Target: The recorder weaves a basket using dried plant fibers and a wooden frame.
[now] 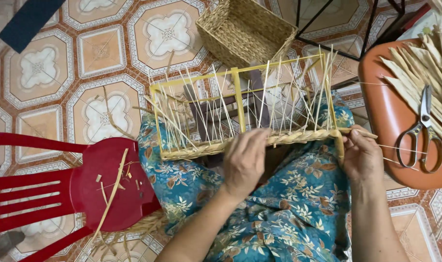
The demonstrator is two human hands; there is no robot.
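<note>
Heads up: your left hand (244, 162) fingers are curled over the braided rim (259, 141) of the yellow frame (238, 90) on your lap, right hand (361, 157) pinching its corner end, so any slack there probably unravels the braid.

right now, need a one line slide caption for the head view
Left hand and right hand weave a straw braid along a yellow frame, scissors nearby.

Both forearms reach forward, near-parallel; the left hand (245, 160) lies palm-down, fingers curled forward; the right hand (360, 156) pinches, thumb against fingertips, knuckles up.
</note>
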